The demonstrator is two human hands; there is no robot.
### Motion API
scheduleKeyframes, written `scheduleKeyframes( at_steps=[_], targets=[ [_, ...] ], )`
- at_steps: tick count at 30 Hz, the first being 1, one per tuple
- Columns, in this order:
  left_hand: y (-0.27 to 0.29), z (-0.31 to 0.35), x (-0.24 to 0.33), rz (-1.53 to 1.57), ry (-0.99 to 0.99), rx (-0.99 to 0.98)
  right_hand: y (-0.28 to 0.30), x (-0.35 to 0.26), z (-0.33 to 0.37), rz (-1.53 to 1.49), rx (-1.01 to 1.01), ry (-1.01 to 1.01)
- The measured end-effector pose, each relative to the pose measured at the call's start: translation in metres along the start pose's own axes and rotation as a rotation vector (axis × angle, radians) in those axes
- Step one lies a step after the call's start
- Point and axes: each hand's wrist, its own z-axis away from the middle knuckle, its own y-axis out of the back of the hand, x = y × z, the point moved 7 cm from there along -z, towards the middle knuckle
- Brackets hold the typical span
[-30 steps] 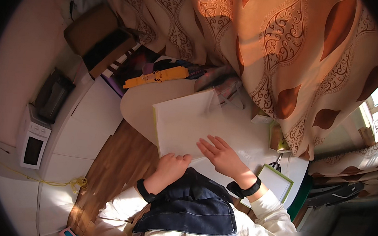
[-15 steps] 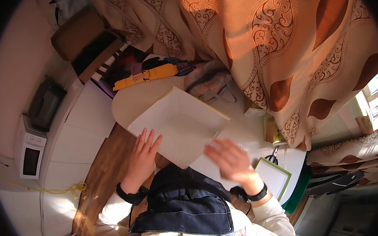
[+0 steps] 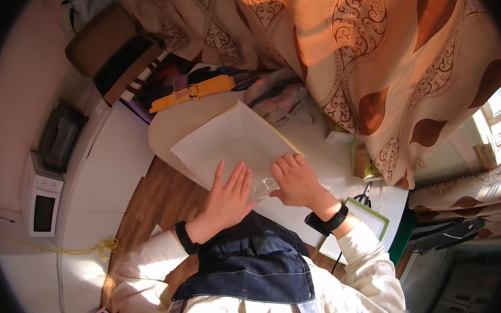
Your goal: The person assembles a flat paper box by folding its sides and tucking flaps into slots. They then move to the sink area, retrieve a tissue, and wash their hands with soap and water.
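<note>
A shallow white open box (image 3: 228,134), its far rim edged in yellow, rests tilted at the near side of the pale table (image 3: 161,129). My left hand (image 3: 228,197) lies over its near part, fingers straight and slightly apart, holding nothing. At the box's right side, my right hand (image 3: 298,182) has its fingers bent over the wall, thumb toward the left hand. Between the two hands shows something clear and shiny (image 3: 264,187), perhaps film or tape; its kind is unclear. My hands cover the box's near right edge.
Behind the box lie a yellow strip-like pack (image 3: 193,93) and a greyish-pink bag (image 3: 278,103). To the right are black scissors (image 3: 365,195) and a green-rimmed white tray (image 3: 369,219). A patterned curtain (image 3: 346,58) hangs behind. Left stands a white microwave (image 3: 42,205).
My left hand has moved right, from the box's near left edge to over its near part. The right hand has moved slightly up and its fingers have bent over the box's right wall.
</note>
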Motion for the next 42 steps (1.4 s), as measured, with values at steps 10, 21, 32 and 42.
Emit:
scheduleKeyframes(
  at_steps=[10,21,32,42],
  targets=[
    [-0.003,0.007,-0.003,0.22,-0.007,-0.069,-0.004,-0.004,0.0,-0.056,-0.003,0.075],
    [-0.024,0.011,0.002,0.029,-0.045,-0.157,-0.016,-0.009,-0.014,-0.019,-0.28,0.087],
    [-0.03,0.006,-0.014,0.035,-0.006,-0.236,-0.051,-0.006,-0.019,-0.156,-0.553,0.019],
    [-0.008,-0.01,-0.015,1.033,0.244,-0.265,0.019,0.023,0.036,-0.242,0.632,-0.465]
  ],
)
